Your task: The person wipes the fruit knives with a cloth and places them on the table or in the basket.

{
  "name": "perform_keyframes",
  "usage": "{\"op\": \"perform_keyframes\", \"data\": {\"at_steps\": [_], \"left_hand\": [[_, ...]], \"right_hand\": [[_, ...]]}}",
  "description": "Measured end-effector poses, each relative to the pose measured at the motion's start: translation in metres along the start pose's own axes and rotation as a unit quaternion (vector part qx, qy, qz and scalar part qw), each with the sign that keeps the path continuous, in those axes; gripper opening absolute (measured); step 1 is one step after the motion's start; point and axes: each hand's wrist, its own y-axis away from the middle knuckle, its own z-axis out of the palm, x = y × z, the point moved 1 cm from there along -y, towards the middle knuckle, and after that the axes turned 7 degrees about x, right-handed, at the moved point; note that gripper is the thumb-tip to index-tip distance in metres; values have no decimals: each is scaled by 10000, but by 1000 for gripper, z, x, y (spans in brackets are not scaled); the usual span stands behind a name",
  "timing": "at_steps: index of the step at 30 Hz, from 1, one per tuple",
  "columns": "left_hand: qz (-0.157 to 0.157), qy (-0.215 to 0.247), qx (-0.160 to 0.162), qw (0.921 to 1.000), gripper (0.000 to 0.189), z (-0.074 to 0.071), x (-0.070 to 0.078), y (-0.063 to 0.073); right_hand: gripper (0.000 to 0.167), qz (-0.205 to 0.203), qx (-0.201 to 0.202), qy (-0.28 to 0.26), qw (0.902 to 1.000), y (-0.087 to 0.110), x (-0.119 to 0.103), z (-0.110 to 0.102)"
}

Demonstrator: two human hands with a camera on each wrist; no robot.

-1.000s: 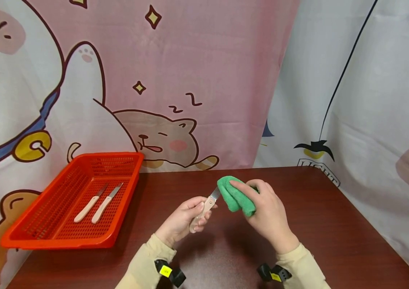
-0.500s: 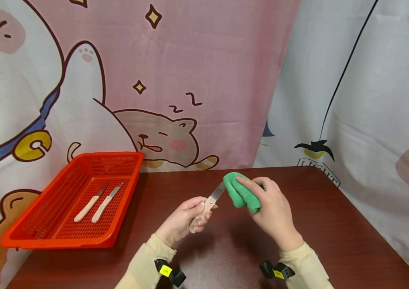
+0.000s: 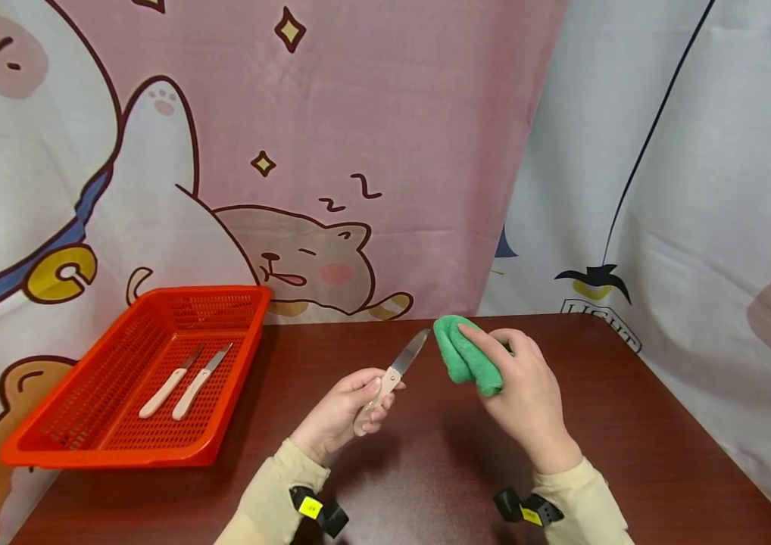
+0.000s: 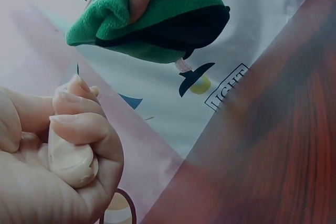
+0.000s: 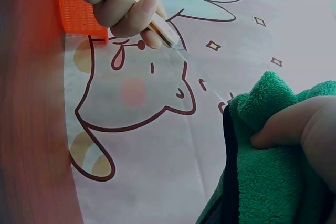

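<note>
My left hand [image 3: 341, 409] grips a knife [image 3: 409, 354] by its pale handle, the blade bare and slanting up to the right above the table. In the left wrist view the fingers [image 4: 86, 129] curl round the butt of that handle. My right hand [image 3: 525, 386] pinches a folded green cloth [image 3: 463, 356], held in the air just right of the blade tip and apart from it. The right wrist view shows the cloth [image 5: 273, 166] with a dark edge and the thumb pressed into its pile. Between cloth and blade there is a narrow gap.
At the left of the brown table [image 3: 413, 484] stands an orange-red perforated basket [image 3: 211, 446]. Two white-handled knives [image 3: 193, 393] lie side by side in it, blades pointing away. Printed curtains [image 3: 392, 98] hang behind the table and along its right side.
My right hand has moved the cloth up and to the right, off the blade it partly covered, so the whole blade now shows. My left hand has stayed nearly still with the knife.
</note>
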Motion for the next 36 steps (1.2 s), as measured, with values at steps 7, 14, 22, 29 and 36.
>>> {"op": "perform_keyframes", "data": {"at_steps": [7, 14, 22, 29, 36], "left_hand": [[46, 26, 43, 10000, 27, -3, 1, 0], [14, 26, 68, 10000, 29, -3, 0, 0], [-13, -11, 80, 10000, 28, -3, 1, 0], [-30, -77, 187, 9998, 23, -2, 3, 1], [26, -175, 94, 9998, 23, 0, 3, 2]], "right_hand": [[80, -70, 88, -132, 9998, -2, -5, -3], [82, -217, 58, -332, 9992, -2, -13, -1], [88, -449, -201, -521, 9974, 3, -25, 10], [85, -530, -401, -612, 9959, 8, -33, 19], [81, -604, -457, -610, 9953, 12, -36, 24]]}}
